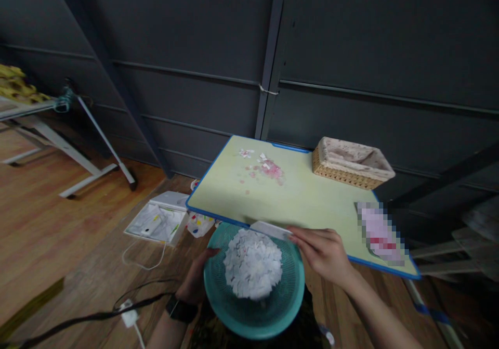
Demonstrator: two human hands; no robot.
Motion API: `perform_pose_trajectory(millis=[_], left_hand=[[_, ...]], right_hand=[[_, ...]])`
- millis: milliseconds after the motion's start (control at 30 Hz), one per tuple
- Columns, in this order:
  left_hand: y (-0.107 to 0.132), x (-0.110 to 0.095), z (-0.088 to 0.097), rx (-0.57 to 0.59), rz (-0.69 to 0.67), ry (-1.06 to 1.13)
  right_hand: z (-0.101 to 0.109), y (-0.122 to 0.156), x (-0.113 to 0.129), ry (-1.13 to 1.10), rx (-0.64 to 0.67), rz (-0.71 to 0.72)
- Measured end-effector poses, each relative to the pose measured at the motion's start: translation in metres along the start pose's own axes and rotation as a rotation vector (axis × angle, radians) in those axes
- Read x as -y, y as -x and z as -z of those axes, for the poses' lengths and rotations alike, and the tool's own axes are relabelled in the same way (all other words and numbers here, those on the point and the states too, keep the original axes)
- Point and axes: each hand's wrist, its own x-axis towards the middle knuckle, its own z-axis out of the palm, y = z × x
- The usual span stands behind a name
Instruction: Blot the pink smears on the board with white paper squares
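My left hand (197,281) grips the left rim of a teal mesh basket (253,315), held just below the table's near edge. A heap of small white paper scraps (252,263) fills the basket. My right hand (322,250) rests on the near edge of the pale green table (312,198), fingers closed on a flat white card (268,229) that lies at the edge above the basket. More white and pink paper scraps (267,168) lie scattered at the table's far side.
A wicker basket with cloth lining (351,164) stands at the table's far right. A blurred pink-white item (380,233) lies near the right edge. On the wooden floor at left lie a white open box (159,219), a cable with a plug (128,315), and a folding table's legs (93,167).
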Motion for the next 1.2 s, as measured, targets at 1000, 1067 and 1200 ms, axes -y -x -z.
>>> perform_pose_trajectory(millis=[1000,1067,1200], left_hand=[[0.010,-0.006,-0.012,-0.181,0.199,0.206],[0.009,-0.004,-0.011,-0.191,0.193,0.186],[0.006,-0.001,-0.006,-0.209,0.178,0.125]], right_hand=[[-0.017,-0.215,-0.065,0.563,0.173,-0.101],[-0.014,-0.227,-0.069,0.608,0.192,-0.097],[-0.003,-0.255,-0.081,0.653,0.203,-0.109]])
